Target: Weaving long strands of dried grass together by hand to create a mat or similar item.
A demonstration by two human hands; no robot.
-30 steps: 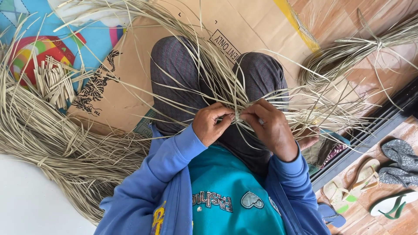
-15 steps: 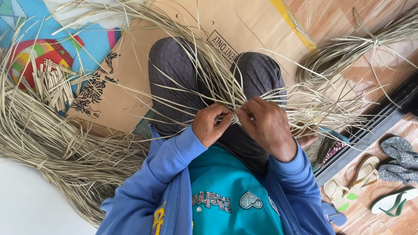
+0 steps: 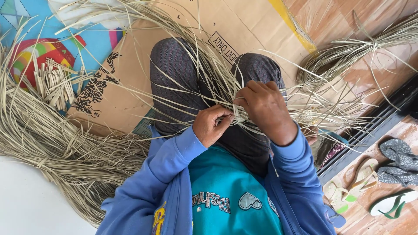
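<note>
From the head camera, looking down the person's blue sleeves and teal shirt, both hands met over the lap. The left hand was curled, its thumb and fingertips pinched on the small woven start of pale dried strips. The right hand lay just beside it, fingers bent down over the same woven patch and gripping the strips there, the two hands almost touching. Loose strips fanned out from that patch across the knees in dark grey trousers and out to both sides.

Under the legs lay a flattened cardboard sheet on the floor, with a bright patterned mat showing at its far edge. A little heap of short cut pieces rested on the mat near the cardboard. A thick bundle of long strips curved along the left side, and a second tied bundle lay on the wooden floor to the right, well apart from the hands. Several sandals sat beyond a dark door track at the lower right.
</note>
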